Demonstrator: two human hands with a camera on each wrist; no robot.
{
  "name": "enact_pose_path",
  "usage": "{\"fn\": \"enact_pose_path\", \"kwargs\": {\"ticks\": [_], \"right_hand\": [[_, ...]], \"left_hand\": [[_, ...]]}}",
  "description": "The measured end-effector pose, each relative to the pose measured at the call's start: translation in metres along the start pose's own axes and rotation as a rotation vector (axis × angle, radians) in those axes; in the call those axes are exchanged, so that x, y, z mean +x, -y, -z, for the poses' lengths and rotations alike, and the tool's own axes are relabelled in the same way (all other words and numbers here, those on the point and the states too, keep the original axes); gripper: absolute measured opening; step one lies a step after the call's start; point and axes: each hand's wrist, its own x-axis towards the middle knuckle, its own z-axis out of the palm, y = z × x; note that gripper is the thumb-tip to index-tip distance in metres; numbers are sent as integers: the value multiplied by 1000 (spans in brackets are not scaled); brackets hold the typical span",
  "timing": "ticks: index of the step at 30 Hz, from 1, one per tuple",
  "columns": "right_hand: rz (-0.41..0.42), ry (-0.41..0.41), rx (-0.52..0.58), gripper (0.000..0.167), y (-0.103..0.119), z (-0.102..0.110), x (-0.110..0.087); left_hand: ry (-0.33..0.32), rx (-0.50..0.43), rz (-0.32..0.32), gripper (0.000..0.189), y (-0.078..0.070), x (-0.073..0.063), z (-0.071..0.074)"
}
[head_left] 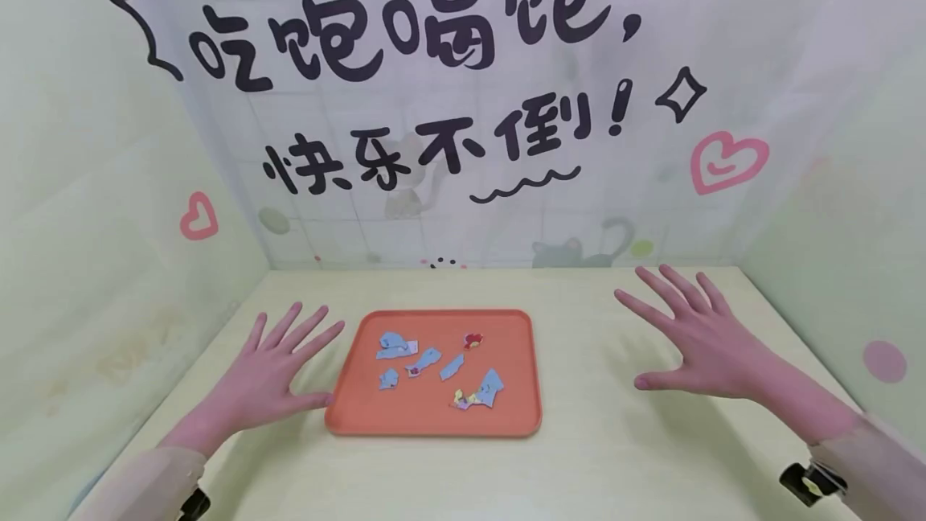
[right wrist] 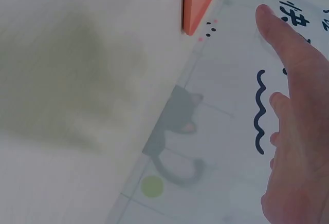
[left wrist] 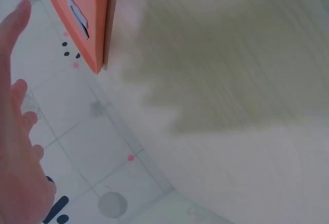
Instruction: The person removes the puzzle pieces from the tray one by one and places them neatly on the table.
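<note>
An orange tray [head_left: 434, 420] lies on the pale table, bearing several torn scraps of printed paper. Most scraps are light blue, such as the blue paper piece [head_left: 452, 367] near the middle; one small red paper piece [head_left: 473, 341] sits toward the back. My left hand [head_left: 271, 380] is spread above the table at the tray's left side, its thumb tip near the rim in the head view. Off to the tray's right, my right hand [head_left: 698, 340] is also spread, fingers straight, holding nothing. Both wrist views show the hands raised over the table, shadows beneath.
The table [head_left: 579, 465] is bounded by a printed back curtain [head_left: 448, 231] with dark lettering, cats and hearts. Pale side curtains [head_left: 854, 183] stand at left and right. Each wrist carries a dark strapped device [head_left: 813, 482].
</note>
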Motion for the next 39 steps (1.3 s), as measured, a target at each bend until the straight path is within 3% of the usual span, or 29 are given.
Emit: {"fn": "enact_pose_path", "kwargs": {"ticks": [5, 14, 20, 30, 39], "right_hand": [[32, -8, 2, 104, 6, 0, 11], [60, -10, 12, 104, 14, -6, 23], [75, 2, 22, 104, 21, -11, 32], [118, 12, 44, 103, 34, -17, 45], [140, 34, 54, 103, 43, -22, 58]], "left_hand": [[28, -45, 42, 94, -6, -6, -3], [72, -236, 105, 100, -24, -13, -6], [130, -395, 207, 105, -35, -17, -11], [160, -680, 270, 110, -41, -19, -21], [197, -818, 356, 99, -41, -21, -23]]}}
